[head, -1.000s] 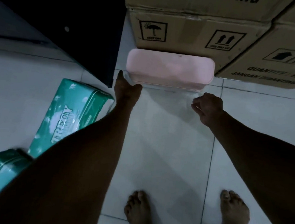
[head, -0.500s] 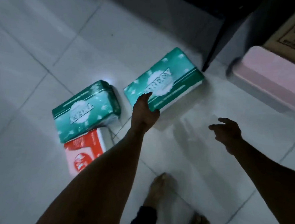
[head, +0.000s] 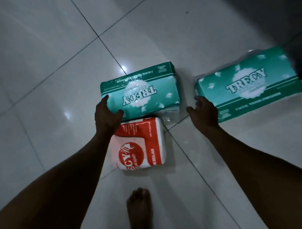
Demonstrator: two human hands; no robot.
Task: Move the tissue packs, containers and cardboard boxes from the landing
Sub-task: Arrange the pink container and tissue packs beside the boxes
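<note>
Both hands have shifted across the packs in the last half second. The left hand (head: 108, 115) has come off the farther pack and now sits at the near-left corner of the middle green tissue pack (head: 141, 93). Its fingers are spread up the pack's end and its thumb is splayed along the near edge, touching but not closed round it. The right hand (head: 203, 115), which hung in the air, has come in to the near corner of the second green tissue pack (head: 248, 84). Its fingers are loosely spread and hold nothing; whether they touch the wrapper I cannot tell. A red-and-white tissue pack (head: 140, 144) lies against the middle pack's near side, partly under the left wrist. All three rest on the tiled floor (head: 61, 53), and the pink container has dropped out of view. By my judgement the packs are being taken first, one green pack per hand, and nothing is lifted yet.
</note>
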